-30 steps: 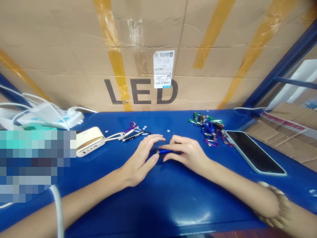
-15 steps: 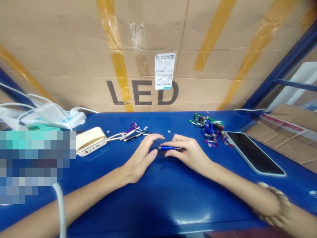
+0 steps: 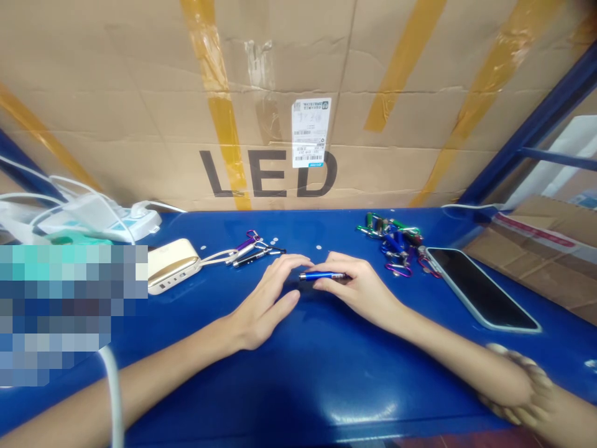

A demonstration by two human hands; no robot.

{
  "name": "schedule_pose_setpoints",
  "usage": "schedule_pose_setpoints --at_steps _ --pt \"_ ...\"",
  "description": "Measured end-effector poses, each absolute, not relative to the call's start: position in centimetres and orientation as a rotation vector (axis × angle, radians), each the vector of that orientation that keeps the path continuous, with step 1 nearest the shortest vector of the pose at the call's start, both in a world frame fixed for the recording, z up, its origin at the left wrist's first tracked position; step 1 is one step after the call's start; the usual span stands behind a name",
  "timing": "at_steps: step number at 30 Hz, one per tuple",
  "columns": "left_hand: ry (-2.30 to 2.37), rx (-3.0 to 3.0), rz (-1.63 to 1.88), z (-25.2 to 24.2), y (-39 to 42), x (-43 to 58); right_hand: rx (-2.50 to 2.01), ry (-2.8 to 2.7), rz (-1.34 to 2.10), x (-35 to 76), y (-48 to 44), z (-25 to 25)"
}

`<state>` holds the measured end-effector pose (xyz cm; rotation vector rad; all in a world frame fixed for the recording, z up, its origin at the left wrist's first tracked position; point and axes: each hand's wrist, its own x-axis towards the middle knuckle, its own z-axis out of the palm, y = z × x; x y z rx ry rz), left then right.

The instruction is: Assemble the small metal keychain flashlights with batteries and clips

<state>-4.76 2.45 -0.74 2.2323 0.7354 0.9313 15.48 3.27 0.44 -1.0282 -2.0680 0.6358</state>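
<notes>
My right hand (image 3: 361,283) pinches a small blue metal flashlight (image 3: 319,275) between thumb and fingers. It lies nearly level, its silver end pointing left; the other end is hidden in the hand. Just left of it, my left hand (image 3: 270,302) is open, thumb and fingers apart, with the fingertips close to the silver end. Whether they touch it I cannot tell. Beyond my left hand lie a purple flashlight (image 3: 245,244) and a black one (image 3: 249,258) with clips. At the right back is a heap of coloured flashlights with carabiner clips (image 3: 396,242).
A phone (image 3: 482,289) lies on the blue table (image 3: 298,386) at the right. On the left are a cream power bank (image 3: 173,264) with a strap, a white power strip (image 3: 140,225) and cables. A large cardboard box (image 3: 153,106) stands behind. Small white discs (image 3: 318,247) dot the table.
My left thumb has moved down and away from the flashlight's silver end, so the left hand is wider apart. My right hand still holds the flashlight, shifted very slightly.
</notes>
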Motion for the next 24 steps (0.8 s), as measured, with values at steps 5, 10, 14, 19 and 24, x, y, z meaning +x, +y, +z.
schedule_pose_setpoints --at_steps 5,10,14,19,24 --pt "0.749 2.228 0.937 -0.74 2.39 -4.72 -1.029 -2.066 0.632 15.47 3.34 0.45" --pt "0.777 2.21 0.923 -0.61 2.37 -4.68 -1.035 -2.082 0.638 15.49 3.45 0.24" --pt "0.784 2.203 0.914 -0.67 2.43 -4.68 -1.036 -2.087 0.641 15.48 3.5 0.12" --pt "0.8 2.217 0.913 -0.75 2.46 -4.7 -1.038 -2.08 0.664 15.42 3.45 0.22" --pt "0.805 2.191 0.923 -0.59 2.42 -4.68 -1.016 -2.068 0.69 15.42 3.37 0.32"
